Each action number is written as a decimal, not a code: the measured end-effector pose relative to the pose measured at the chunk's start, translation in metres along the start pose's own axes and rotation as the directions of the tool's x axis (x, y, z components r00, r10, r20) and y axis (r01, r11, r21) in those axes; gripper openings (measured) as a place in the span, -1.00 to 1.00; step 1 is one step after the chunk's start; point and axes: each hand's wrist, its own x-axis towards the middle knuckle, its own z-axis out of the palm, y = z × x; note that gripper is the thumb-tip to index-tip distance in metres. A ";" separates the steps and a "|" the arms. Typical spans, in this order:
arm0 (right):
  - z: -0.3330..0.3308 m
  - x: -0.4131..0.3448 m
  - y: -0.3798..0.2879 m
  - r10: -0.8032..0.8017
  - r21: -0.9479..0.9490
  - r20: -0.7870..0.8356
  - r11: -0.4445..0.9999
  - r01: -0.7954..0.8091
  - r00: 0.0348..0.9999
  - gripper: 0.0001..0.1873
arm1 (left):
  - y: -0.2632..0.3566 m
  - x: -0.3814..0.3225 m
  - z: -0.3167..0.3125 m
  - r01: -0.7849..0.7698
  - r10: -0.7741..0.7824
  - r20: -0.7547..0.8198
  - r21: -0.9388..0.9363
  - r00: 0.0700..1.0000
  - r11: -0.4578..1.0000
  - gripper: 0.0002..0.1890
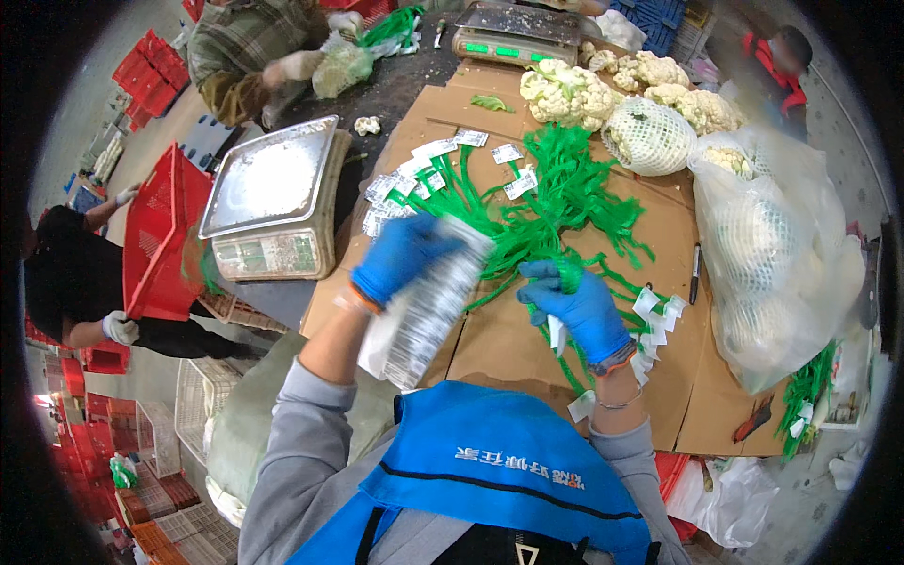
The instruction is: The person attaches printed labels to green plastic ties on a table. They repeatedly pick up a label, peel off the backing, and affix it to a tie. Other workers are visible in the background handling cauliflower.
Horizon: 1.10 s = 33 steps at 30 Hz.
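Note:
My left hand (402,258), in a blue glove, holds a blurred sheet of printed white labels (431,311) over the cardboard. To its right my right hand (579,304), gloved in blue, grips a green mesh net bag (567,274); a small white tag (556,334) hangs just below the fingers. Between and beyond the hands lies a pile of green net bags (586,183). Several bear white printed labels (434,148), fanned out at the upper left. More tagged ends (657,318) lie right of my right hand.
A weighing scale (272,176) stands left; another (519,35) stands at the back. Cauliflowers (568,95) and a plastic bag of foam-netted cauliflowers (770,247) occupy the right side. A marker (696,272) and a red-handled tool (753,420) lie on the cardboard (522,353). Co-workers stand left and across; one carries a red crate (166,233).

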 end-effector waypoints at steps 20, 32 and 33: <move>0.023 0.012 0.001 -0.216 -0.022 -0.038 0.976 0.216 0.976 -0.78 | 0.070 -0.027 0.016 -0.132 0.122 -0.052 -0.492 0.991 0.860 -0.74; 0.014 0.021 -0.002 -0.405 -0.034 -0.244 0.912 0.409 0.881 -0.58 | 0.075 -0.031 0.014 -0.112 0.258 0.197 -0.548 0.946 0.829 -0.81; 0.018 0.023 -0.001 -0.419 -0.055 -0.243 0.906 0.419 0.875 -0.57 | 0.078 -0.035 0.026 -0.228 0.352 0.154 -0.518 0.923 0.824 -0.79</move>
